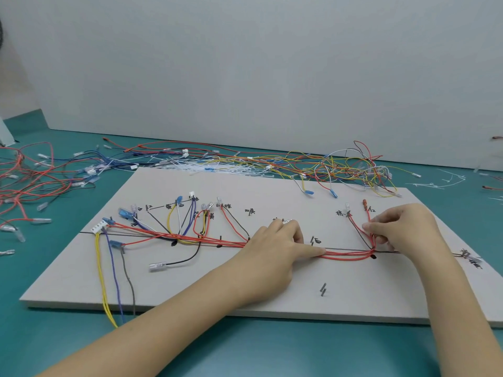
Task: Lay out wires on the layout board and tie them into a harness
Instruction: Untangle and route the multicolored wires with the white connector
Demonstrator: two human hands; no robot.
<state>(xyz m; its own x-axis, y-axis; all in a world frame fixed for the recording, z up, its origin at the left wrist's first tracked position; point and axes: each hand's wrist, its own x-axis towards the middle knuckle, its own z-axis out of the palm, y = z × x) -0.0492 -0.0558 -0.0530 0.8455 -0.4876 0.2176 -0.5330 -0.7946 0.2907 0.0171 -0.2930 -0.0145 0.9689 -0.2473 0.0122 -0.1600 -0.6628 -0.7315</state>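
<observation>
A grey layout board (190,289) lies on the teal table, marked with black lines and labels. Red wires (348,257) run along its main line, joined by yellow, blue, purple and brown branches (174,221) at the left. My left hand (275,248) rests on the board's middle, its thumb pressing the red bundle down while the curled fingers hold a clear terminal. My right hand (397,229) pinches the red wires where they bend upward toward a red terminal (365,204).
Loose wires lie in tangles behind the board: red ones (30,180) at the left, yellow and white ones (351,167) at the right, white cable ties (217,167) between. A white connector (98,227) sits at the board's left. A wall stands close behind.
</observation>
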